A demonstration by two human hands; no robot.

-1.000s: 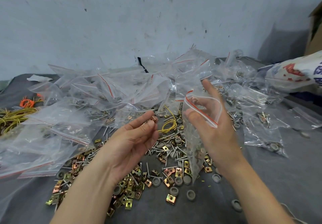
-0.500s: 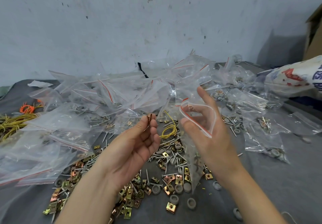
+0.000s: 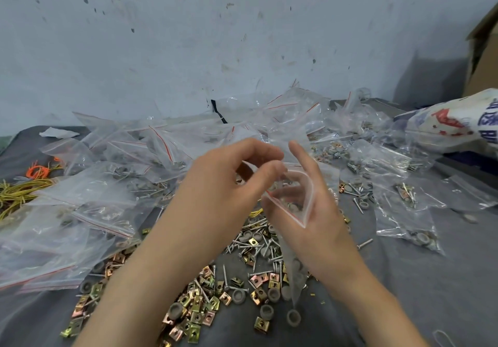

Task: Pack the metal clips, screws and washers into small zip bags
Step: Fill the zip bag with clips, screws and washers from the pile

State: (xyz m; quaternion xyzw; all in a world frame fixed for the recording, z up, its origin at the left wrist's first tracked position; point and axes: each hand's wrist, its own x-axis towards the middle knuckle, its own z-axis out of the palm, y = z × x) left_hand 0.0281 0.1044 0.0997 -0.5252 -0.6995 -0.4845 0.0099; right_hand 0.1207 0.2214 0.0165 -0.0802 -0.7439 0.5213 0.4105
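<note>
My right hand holds a small clear zip bag with a red strip, its fingers spreading the mouth open. The bag hangs down with grey washers inside. My left hand is at the bag's mouth with thumb and fingertips pinched together on a small metal piece, which is mostly hidden. Below the hands, loose on the grey cloth, lie brass-coloured metal clips, screws and grey washers.
Empty zip bags are heaped at the left and back. Filled bags lie to the right. Yellow and orange wire ties sit far left. A printed sack and a cardboard box stand at the right, by the wall.
My left hand has turned over and moved up and right, from beside the bag to its mouth, carrying the pinched piece. My right hand keeps the bag open.
</note>
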